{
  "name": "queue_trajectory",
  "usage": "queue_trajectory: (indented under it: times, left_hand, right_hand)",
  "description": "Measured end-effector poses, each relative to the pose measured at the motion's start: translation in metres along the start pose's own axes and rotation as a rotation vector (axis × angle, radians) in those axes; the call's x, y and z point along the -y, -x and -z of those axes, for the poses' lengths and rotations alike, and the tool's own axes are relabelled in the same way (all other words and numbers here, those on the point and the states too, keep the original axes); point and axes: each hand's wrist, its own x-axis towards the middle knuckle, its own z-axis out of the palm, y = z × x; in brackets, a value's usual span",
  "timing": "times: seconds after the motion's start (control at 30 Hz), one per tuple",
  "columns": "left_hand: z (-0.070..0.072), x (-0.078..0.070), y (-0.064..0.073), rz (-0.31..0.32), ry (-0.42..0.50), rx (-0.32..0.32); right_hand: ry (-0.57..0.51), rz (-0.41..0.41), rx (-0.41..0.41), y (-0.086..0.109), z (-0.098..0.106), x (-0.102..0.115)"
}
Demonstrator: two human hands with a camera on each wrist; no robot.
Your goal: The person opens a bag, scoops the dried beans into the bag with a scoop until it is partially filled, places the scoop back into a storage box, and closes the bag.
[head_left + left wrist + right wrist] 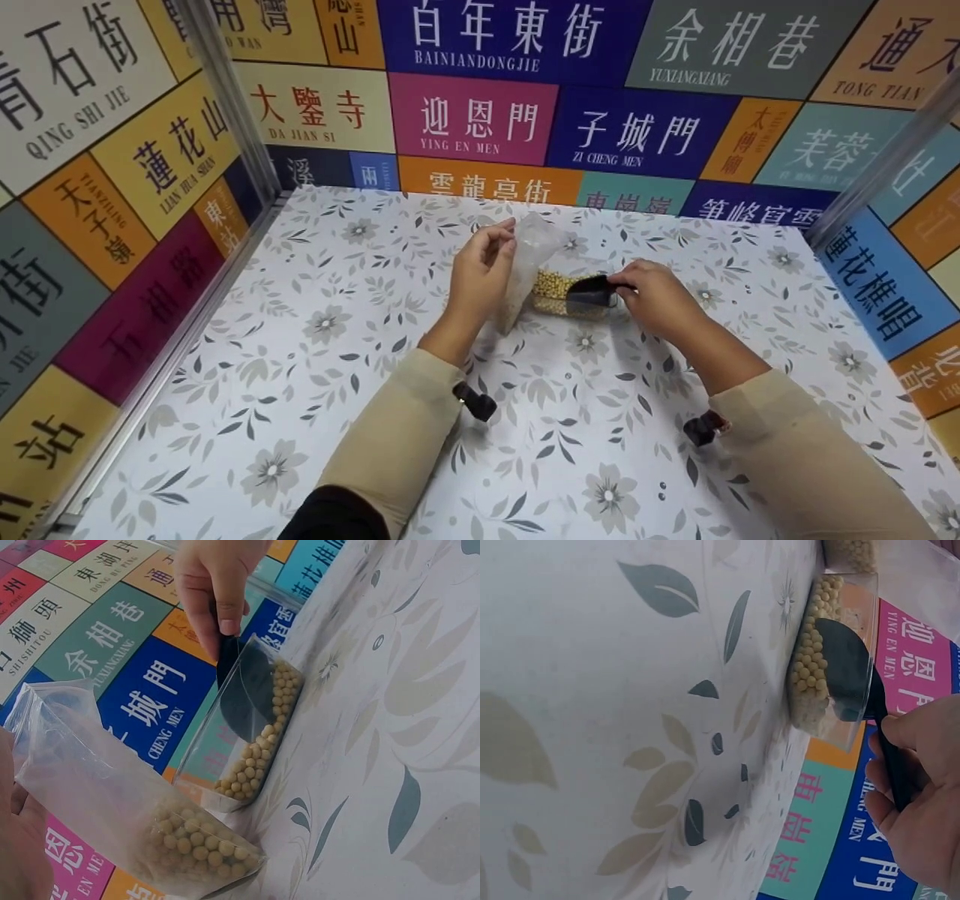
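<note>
My right hand (660, 296) grips the handle of a black scoop (846, 664). The scoop's blade dips into a clear plastic box (577, 309) that holds pale yellow soybeans (553, 286). To the box's left, my left hand (484, 270) holds the upper part of a clear plastic bag (90, 742) with its fingers curled at the bag's edge. More soybeans (199, 840) lie in the bottom of the bag, which stands on the table beside the box. In the left wrist view most of the left hand is cut off by the frame edge.
A white tablecloth (330, 420) with grey leaves and flowers covers the table. Behind it rises a wall panel (472, 116) of coloured street-name signs, with a similar panel (82, 217) on the left. Metal posts (232, 97) stand at the corners.
</note>
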Motion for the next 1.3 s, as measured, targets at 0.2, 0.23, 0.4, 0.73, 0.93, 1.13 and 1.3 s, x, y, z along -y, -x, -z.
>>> queue_trajectory:
  times: [0.2,0.23,0.4,0.73,0.93,1.13,1.3]
  left_hand:
    - [0.0,0.0,0.0,-0.002,-0.001,-0.001]
    - [0.0,0.0,0.0,-0.003,0.0,0.001]
    - [0.001,0.0,0.001,-0.002,0.001,0.016]
    - [0.0,0.0,0.001,0.013,-0.001,0.005]
    - [-0.001,0.0,0.001,0.011,0.0,0.005]
    - [-0.001,0.001,0.001,0.01,0.02,0.005]
    - [-0.001,0.001,0.001,0.002,0.02,0.014]
  right_hand:
    - [0.067,0.07,-0.012,-0.005,-0.001,0.008]
    - [0.072,0.084,-0.018,-0.006,-0.001,0.009]
    - [0.093,0.148,-0.054,-0.009,-0.004,0.01]
    - [-0.007,0.12,-0.024,-0.015,-0.013,0.004]
    - [-0.087,0.076,-0.027,-0.016,-0.023,0.004]
    - [-0.143,0.051,-0.026,-0.019,-0.032,0.006]
    - [-0.193,0.016,-0.001,-0.02,-0.037,0.009]
